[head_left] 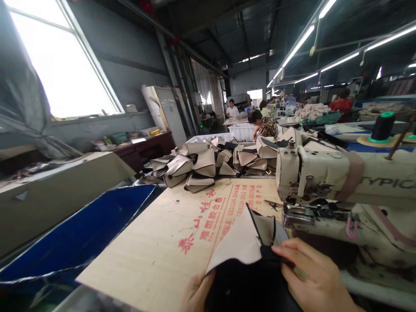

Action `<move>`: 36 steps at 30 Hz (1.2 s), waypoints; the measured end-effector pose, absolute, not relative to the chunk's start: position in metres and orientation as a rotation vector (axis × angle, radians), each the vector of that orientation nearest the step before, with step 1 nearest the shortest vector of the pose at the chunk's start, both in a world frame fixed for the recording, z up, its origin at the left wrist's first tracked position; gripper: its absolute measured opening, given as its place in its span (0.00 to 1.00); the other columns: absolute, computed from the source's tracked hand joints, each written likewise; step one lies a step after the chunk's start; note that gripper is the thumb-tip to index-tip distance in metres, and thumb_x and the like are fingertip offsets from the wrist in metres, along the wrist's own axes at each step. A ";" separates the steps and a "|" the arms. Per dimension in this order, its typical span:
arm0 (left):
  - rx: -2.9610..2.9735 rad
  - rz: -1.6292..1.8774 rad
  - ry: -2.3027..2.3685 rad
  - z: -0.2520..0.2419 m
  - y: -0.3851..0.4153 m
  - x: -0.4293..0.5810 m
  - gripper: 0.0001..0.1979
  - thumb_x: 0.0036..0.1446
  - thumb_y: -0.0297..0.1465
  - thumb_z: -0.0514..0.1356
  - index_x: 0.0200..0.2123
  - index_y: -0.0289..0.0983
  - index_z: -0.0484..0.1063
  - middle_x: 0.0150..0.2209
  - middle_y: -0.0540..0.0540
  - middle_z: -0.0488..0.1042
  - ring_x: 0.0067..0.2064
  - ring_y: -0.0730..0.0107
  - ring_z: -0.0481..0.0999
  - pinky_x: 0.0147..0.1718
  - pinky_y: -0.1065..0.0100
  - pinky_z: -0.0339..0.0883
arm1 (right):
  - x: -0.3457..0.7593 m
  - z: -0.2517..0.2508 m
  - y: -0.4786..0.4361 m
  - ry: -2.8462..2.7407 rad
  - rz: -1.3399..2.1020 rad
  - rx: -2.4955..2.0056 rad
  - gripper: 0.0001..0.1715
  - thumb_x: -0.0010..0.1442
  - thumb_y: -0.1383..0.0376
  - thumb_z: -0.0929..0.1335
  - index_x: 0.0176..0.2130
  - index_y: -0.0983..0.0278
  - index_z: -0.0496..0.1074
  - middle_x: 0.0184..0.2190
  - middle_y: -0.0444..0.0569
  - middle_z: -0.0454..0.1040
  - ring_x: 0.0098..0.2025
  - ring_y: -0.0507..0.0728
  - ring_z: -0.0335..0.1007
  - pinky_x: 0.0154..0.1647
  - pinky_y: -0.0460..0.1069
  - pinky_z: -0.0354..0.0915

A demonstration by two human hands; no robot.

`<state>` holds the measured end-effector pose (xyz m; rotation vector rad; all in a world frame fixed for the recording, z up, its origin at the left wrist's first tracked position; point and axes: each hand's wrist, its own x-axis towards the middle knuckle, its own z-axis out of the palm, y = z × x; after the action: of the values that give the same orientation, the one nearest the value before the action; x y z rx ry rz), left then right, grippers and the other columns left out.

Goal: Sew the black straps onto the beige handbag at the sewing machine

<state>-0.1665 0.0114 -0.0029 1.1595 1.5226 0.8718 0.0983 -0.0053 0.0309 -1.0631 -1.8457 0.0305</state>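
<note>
An unfinished bag (pixel 235 242), beige on its outer panel with black edging and a black lower part, is held up low in front of me. My left hand (pixel 199 291) grips its lower left side; only the thumb and part of the hand show. On the right, my right hand (pixel 313 271) pinches the black edge between thumb and fingers. The bag's upper corner stands up and its side folds open. Just beyond my right hand is the sewing machine (pixel 312 173), with a pink clip (pixel 351 227) on its arm. I cannot see the bag's bottom end.
Under the bag lies a plywood board (pixel 146 247) with red print. Behind it is a heap of similar beige bags (pixel 204 162). A blue-lined bin (pixel 81 234) stands at left, and a black thread cone (pixel 382 126) at right. Several people work farther back.
</note>
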 end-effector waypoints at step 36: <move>2.660 -0.159 1.798 0.096 0.042 -0.142 0.18 0.53 0.21 0.49 0.43 0.39 0.71 0.38 0.43 0.75 0.40 0.58 0.72 0.39 0.59 0.63 | 0.001 0.065 0.035 -2.564 0.134 -1.546 0.35 0.49 0.82 0.59 0.58 0.79 0.57 0.28 0.58 0.75 0.28 0.61 0.73 0.26 0.49 0.68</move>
<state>-0.1416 0.0423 0.0963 2.6596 1.7977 -0.1590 0.0006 0.0355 0.0652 -1.5462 -2.5638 0.1336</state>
